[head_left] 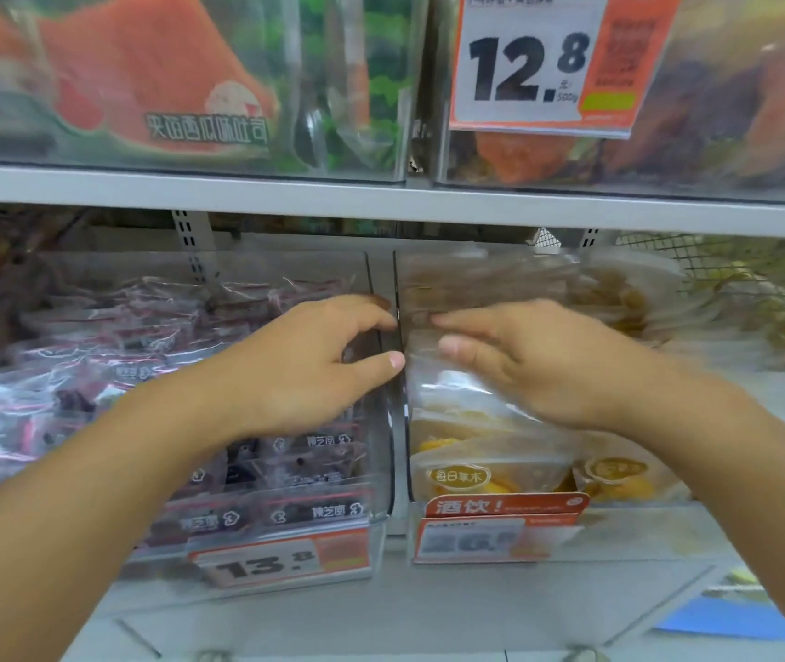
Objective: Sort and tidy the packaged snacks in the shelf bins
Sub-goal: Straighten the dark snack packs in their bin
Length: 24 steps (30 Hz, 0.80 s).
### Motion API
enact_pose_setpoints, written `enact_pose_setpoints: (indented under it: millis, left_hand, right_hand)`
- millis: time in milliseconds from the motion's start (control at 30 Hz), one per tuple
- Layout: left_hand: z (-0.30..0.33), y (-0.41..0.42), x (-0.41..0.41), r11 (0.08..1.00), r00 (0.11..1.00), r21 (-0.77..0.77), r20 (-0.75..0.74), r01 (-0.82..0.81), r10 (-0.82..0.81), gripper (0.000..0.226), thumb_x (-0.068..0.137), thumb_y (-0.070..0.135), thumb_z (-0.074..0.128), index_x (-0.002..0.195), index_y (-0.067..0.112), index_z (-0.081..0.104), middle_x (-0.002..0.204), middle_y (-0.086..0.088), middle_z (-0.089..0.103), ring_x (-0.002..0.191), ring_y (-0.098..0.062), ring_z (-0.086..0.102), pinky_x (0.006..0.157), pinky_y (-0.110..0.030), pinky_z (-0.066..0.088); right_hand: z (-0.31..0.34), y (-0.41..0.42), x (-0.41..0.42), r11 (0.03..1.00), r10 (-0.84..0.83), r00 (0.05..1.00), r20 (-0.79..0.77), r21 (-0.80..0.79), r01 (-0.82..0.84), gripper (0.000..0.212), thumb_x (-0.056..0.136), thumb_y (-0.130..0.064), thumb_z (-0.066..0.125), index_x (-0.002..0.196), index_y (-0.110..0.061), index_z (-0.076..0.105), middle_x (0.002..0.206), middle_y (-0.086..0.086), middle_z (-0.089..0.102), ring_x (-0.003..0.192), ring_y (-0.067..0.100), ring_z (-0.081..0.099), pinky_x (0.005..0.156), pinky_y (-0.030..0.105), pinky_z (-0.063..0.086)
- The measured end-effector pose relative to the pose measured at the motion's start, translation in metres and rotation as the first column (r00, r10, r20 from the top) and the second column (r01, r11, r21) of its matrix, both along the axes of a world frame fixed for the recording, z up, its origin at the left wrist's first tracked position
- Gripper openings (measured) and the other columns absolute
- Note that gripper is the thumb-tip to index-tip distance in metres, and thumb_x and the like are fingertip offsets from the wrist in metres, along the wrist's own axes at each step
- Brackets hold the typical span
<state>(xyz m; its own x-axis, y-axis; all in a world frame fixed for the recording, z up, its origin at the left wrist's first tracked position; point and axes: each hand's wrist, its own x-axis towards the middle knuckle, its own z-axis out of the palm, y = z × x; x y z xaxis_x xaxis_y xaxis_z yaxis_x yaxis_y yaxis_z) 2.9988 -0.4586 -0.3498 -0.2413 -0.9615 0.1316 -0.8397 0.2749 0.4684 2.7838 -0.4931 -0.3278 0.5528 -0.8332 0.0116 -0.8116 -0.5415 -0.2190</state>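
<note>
Two clear shelf bins stand side by side. The left bin (pixel 381 470) holds several dark snack packets with pink seams (pixel 314 511). The right bin (pixel 405 279) holds yellow snack packets (pixel 481 470) in clear wrap. My left hand (pixel 304 370) hovers over the left bin's right edge, fingers loosely curved, thumb at the divider, holding nothing that I can see. My right hand (pixel 538 360) lies flat over the clear packets (pixel 452 389) in the right bin, fingers straight and pointing left toward the divider.
An upper shelf (pixel 381 203) carries bins of watermelon-print packets (pixel 156 78) and a 12.8 price tag (pixel 524 64). Price tags 13.8 (pixel 281 561) and an orange one (pixel 491 532) hang on the lower bins' fronts. Wire mesh (pixel 696 260) backs the right side. More dark packets (pixel 23 398) fill the left.
</note>
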Motion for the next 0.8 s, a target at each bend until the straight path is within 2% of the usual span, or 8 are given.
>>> enact_pose_setpoints:
  millis: [67, 133, 167, 233, 300, 500, 600, 800]
  left_hand:
    - [-0.002, 0.001, 0.0, 0.999, 0.998, 0.022, -0.05, 0.033, -0.032, 0.052, 0.092, 0.048, 0.059, 0.14, 0.036, 0.047, 0.141, 0.024, 0.044, 0.122, 0.003, 0.046, 0.104, -0.019, 0.038]
    - [-0.005, 0.003, 0.002, 0.995, 0.995, 0.081, -0.083, 0.066, -0.059, 0.068, 0.088, 0.053, 0.062, 0.148, 0.038, 0.034, 0.151, 0.027, 0.031, 0.137, 0.0, 0.036, 0.115, -0.03, 0.032]
    - [-0.006, 0.005, 0.003, 0.989, 0.993, 0.12, -0.1, 0.081, -0.069, 0.075, 0.088, 0.052, 0.064, 0.152, 0.039, 0.026, 0.149, 0.031, 0.023, 0.14, 0.004, 0.028, 0.117, -0.028, 0.026]
    - [-0.005, 0.009, 0.005, 0.973, 0.974, 0.18, -0.202, 0.143, -0.106, 0.076, 0.089, 0.044, 0.067, 0.15, 0.046, 0.022, 0.147, 0.037, 0.021, 0.138, 0.014, 0.024, 0.117, -0.022, 0.024]
    - [-0.002, 0.014, 0.011, 0.974, 0.965, 0.173, -0.242, 0.15, -0.106, 0.072, 0.091, 0.036, 0.066, 0.149, 0.046, 0.026, 0.148, 0.036, 0.027, 0.136, 0.017, 0.029, 0.117, -0.021, 0.027]
    - [0.014, 0.027, 0.062, 0.995, 0.97, -0.018, 0.221, -0.094, 0.095, 0.052, 0.092, 0.049, 0.06, 0.14, 0.032, 0.052, 0.143, 0.013, 0.052, 0.086, 0.021, 0.053, 0.093, -0.02, 0.037]
    - [0.003, 0.028, 0.086, 0.972, 0.9, 0.059, 0.394, -0.228, 0.187, 0.087, 0.083, 0.073, 0.043, 0.155, 0.026, 0.029, 0.159, 0.003, 0.033, 0.134, -0.005, 0.043, 0.113, -0.03, 0.03]
    - [-0.024, 0.027, 0.085, 0.849, 0.831, 0.334, 0.52, -0.41, 0.197, 0.083, 0.088, 0.078, 0.013, 0.154, 0.038, -0.018, 0.163, 0.005, -0.022, 0.151, -0.024, -0.017, 0.123, -0.047, -0.007]
  right_hand:
    - [0.008, 0.011, -0.001, 0.998, 0.068, 0.979, 0.19, -0.028, -0.064, 0.064, 0.093, -0.069, 0.028, 0.091, -0.017, 0.065, 0.083, 0.0, 0.067, 0.08, 0.017, 0.062, 0.077, 0.04, 0.048]
    - [0.008, 0.029, 0.001, 0.987, 0.133, 0.989, 0.071, 0.084, -0.139, 0.074, 0.082, -0.082, 0.02, 0.124, -0.035, 0.06, 0.126, -0.019, 0.061, 0.116, 0.003, 0.055, 0.104, 0.035, 0.044]
    - [0.005, 0.035, 0.002, 0.983, 0.154, 0.984, -0.094, 0.12, -0.142, 0.086, 0.076, -0.086, 0.017, 0.148, -0.043, 0.034, 0.155, -0.024, 0.03, 0.142, 0.0, 0.03, 0.119, 0.029, 0.024]
    - [-0.004, 0.036, 0.003, 0.988, 0.149, 0.952, -0.268, 0.076, -0.134, 0.094, 0.071, -0.084, 0.011, 0.154, -0.045, -0.011, 0.162, -0.022, -0.013, 0.149, 0.002, -0.006, 0.118, 0.023, 0.0]
    - [-0.007, 0.026, 0.007, 0.995, 0.101, 0.952, -0.29, 0.028, -0.097, 0.088, 0.074, -0.081, 0.01, 0.151, -0.048, -0.017, 0.163, -0.02, -0.013, 0.151, 0.012, -0.004, 0.121, 0.032, 0.004]
    - [0.005, 0.023, 0.013, 0.975, 0.139, 0.986, -0.097, -0.163, -0.153, 0.089, 0.071, -0.084, 0.034, 0.151, -0.045, 0.027, 0.156, -0.017, 0.03, 0.142, 0.011, 0.032, 0.116, 0.044, 0.033]
    - [0.011, 0.046, 0.047, 0.926, 0.256, 0.963, 0.083, -0.307, -0.22, 0.081, 0.076, -0.087, 0.035, 0.139, -0.038, 0.051, 0.145, -0.016, 0.049, 0.133, 0.008, 0.046, 0.11, 0.043, 0.042]
    - [-0.013, 0.067, 0.104, 0.969, 0.221, 0.782, -0.583, 0.042, -0.243, 0.095, 0.087, -0.079, 0.009, 0.153, -0.019, -0.024, 0.161, -0.002, -0.029, 0.15, 0.017, -0.022, 0.12, 0.055, -0.011]
